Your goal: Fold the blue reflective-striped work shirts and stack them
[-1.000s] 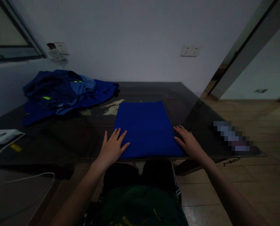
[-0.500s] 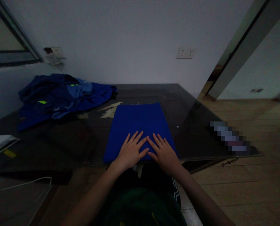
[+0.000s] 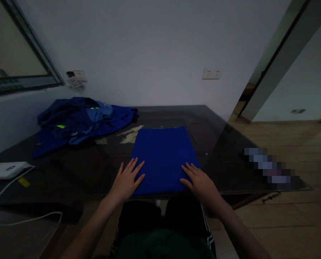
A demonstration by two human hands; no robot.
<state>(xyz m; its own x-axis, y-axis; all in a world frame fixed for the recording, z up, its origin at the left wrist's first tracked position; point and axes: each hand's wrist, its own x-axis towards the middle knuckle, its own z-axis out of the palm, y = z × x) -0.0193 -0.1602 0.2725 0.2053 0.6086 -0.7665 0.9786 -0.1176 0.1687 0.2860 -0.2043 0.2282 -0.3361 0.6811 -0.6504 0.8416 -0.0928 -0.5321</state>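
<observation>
A flat, folded blue cloth (image 3: 164, 158) lies on the dark glossy table (image 3: 219, 169), close to its front edge. At the cloth's left side rests my left hand (image 3: 126, 181), its fingers spread over the edge and nothing held. My right hand (image 3: 200, 182) lies on the opposite side near the front right corner, fingers also apart and empty. Whether the cloth is a garment or a plain piece of fabric cannot be made out.
Crumpled blue clothing (image 3: 79, 120) is heaped at the back left. A white device (image 3: 8, 171) with a cable sits at the left edge. A pixelated object (image 3: 270, 167) lies at the right corner. Behind the table stands a wall with a socket (image 3: 212, 74).
My hands have moved apart, from the middle of the cloth out to its left and right sides. The view has tilted up slightly.
</observation>
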